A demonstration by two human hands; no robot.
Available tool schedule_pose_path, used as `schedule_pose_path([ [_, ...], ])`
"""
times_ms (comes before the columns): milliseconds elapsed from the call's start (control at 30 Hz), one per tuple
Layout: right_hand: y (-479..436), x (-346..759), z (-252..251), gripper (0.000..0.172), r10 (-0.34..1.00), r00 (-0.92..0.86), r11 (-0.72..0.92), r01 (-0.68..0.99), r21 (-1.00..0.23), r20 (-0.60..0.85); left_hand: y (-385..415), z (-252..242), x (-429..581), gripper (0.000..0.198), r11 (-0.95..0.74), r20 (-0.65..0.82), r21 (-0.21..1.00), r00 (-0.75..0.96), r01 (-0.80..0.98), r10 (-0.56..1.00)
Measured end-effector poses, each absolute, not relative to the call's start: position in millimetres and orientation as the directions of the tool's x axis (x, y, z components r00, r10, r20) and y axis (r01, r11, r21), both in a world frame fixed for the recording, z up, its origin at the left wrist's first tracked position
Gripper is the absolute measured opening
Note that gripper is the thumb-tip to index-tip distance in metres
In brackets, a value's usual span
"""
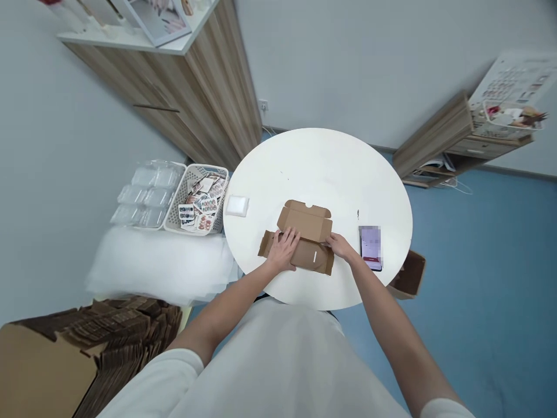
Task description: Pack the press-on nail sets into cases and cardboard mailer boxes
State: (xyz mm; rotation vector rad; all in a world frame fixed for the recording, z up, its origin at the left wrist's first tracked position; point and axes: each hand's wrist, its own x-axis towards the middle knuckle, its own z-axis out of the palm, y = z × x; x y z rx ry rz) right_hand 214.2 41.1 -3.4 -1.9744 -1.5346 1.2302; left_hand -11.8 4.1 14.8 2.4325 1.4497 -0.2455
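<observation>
A flat brown cardboard box blank [304, 223], partly folded, lies on the near half of a round white table [322, 168]. My left hand [284, 248] rests on its left part, fingers spread and lying flat on the cardboard. My right hand [339, 245] touches the blank's right edge with the fingers curled against a flap. The far flap of the blank stands slightly raised.
A phone [371, 247] lies right of the blank near the table edge. A small white pad [237, 205] sits at the table's left. A white basket [201, 198] of printed cards and clear trays [145, 191] stand to the left. Stacked cardboard blanks [108, 337] lie lower left.
</observation>
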Motion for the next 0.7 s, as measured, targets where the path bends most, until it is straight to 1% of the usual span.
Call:
schedule_pose_path([
  [67, 31, 208, 5, 0.033, 0.928, 0.093, -0.318, 0.701, -0.638, -0.36, 5, 15, -13, 0.119, -0.459, -0.285, 0.173, 0.49, 0.872, 0.824],
  [133, 19, 199, 13, 0.049, 0.968, 0.123, -0.223, 0.821, -0.526, -0.219, 6, 14, -14, 0.119, -0.463, -0.264, 0.189, 0.498, 0.866, 0.826],
  [167, 11, 194, 17, 0.06, 0.987, 0.088, -0.141, 0.878, -0.457, -0.135, 7, 14, -15, 0.119, -0.465, -0.254, 0.197, 0.503, 0.863, 0.826],
  [200, 4, 188, 19, 0.071, 0.996, -0.015, -0.024, 0.915, -0.403, -0.092, 6, 13, -16, 0.119, -0.467, -0.246, 0.203, 0.506, 0.861, 0.827],
  [267, -10, 177, 20, 0.09, 0.956, -0.269, 0.217, 0.916, -0.338, -0.116, 6, 12, -17, 0.116, -0.472, -0.232, 0.208, 0.512, 0.856, 0.827],
  [300, -16, 172, 19, 0.098, 0.923, -0.356, 0.297, 0.901, -0.315, -0.148, 5, 11, -17, 0.114, -0.476, -0.228, 0.208, 0.515, 0.855, 0.826],
  [333, -20, 167, 16, 0.104, 0.903, -0.394, 0.335, 0.896, -0.29, -0.174, 5, 11, -17, 0.112, -0.478, -0.224, 0.208, 0.518, 0.853, 0.826],
  [400, -26, 158, 11, 0.108, 0.899, -0.388, 0.338, 0.909, -0.244, -0.201, 4, 12, -17, 0.107, -0.482, -0.223, 0.209, 0.522, 0.851, 0.824],
  [567, -32, 145, 4, 0.1, 0.933, -0.305, 0.27, 0.945, -0.187, -0.193, 0, 21, -22, 0.105, -0.495, -0.201, 0.231, 0.539, 0.838, 0.818],
  [633, -33, 143, 5, 0.099, 0.938, -0.291, 0.256, 0.948, -0.187, -0.189, -7, 23, -33, 0.106, -0.432, -0.178, 0.242, 0.478, 0.869, 0.86],
  [700, -33, 143, 5, 0.099, 0.939, -0.287, 0.25, 0.948, -0.198, -0.19, -18, 20, -50, 0.108, -0.279, -0.167, 0.262, 0.328, 0.924, 0.93],
])
